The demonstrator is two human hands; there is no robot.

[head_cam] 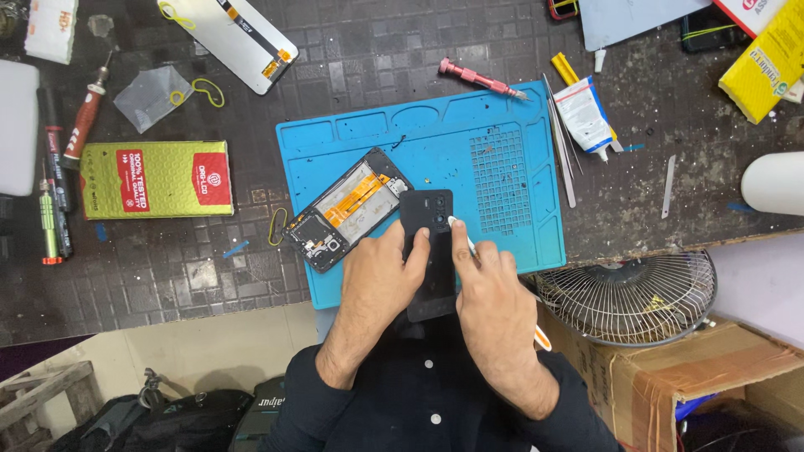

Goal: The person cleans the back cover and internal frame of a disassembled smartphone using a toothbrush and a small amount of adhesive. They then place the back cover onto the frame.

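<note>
My left hand [381, 276] grips the left edge of a black phone back cover [429, 219] that lies lengthwise on the blue repair mat [502, 226]. My right hand [490, 289] holds a thin white-tipped tool [459, 228] with an orange end, its tip pressed at the cover's right edge near the camera cutout. Just left of the cover lies an opened phone body [347, 209], tilted, with orange flex cables and a black frame showing.
A red screwdriver [479, 79], tweezers [559, 142] and a white glue tube [584, 115] lie at the mat's top right. A green and red box [159, 178], a phone screen [234, 33] and screwdrivers [59, 159] sit left. A fan [628, 297] stands below the table edge.
</note>
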